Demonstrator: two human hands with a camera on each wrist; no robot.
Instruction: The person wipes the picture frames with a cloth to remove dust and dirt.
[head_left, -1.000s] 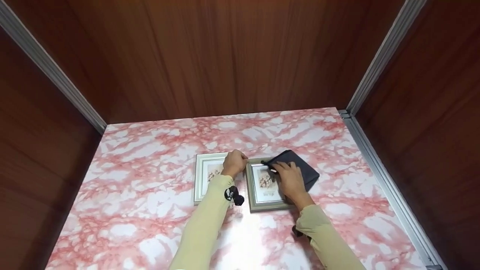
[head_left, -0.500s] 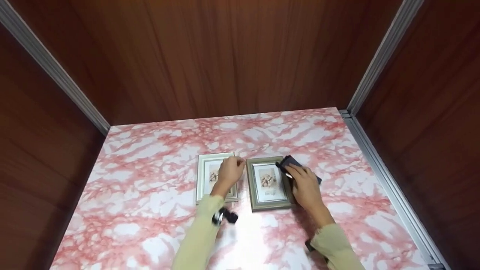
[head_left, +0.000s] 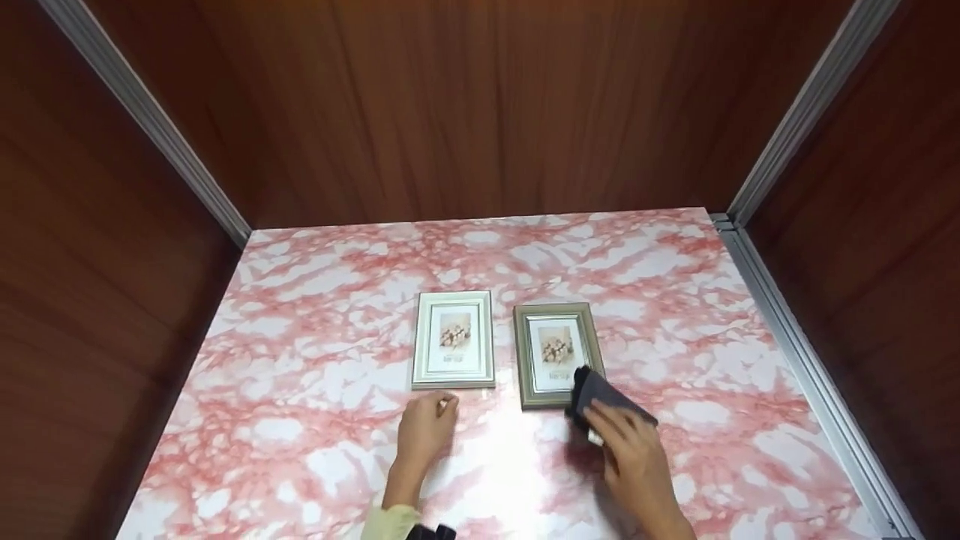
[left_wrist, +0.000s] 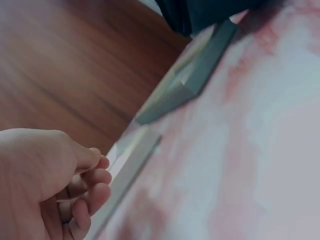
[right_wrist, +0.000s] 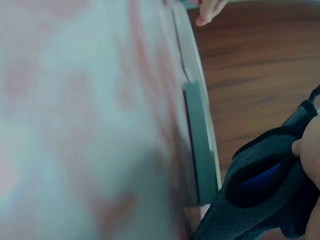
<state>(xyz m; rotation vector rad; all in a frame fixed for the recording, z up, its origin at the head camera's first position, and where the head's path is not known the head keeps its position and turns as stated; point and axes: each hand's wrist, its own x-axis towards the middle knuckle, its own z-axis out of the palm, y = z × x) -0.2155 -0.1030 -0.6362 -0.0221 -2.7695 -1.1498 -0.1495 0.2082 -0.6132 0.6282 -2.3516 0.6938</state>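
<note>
Two picture frames lie face up side by side, each with a flower print. The left one is pale cream-green; the right one is olive-grey. My right hand grips a dark grey fabric pouch, which covers the olive frame's lower right corner in the head view. Up close, the pouch shows a gaping fold with blue inside. Just below the cream frame is my left hand, fingers loosely curled and holding nothing. In the left wrist view this hand appears beside the frame's edge.
The frames rest on a table with a pink-and-white marbled top. Brown wood-grain panels stand at the back and on both sides. Metal rails run along the corners and the table's right edge.
Both hands have drawn back toward the near side, the left coming off the cream frame. The pouch has moved with my right hand from the olive frame's upper right to its lower right corner.
</note>
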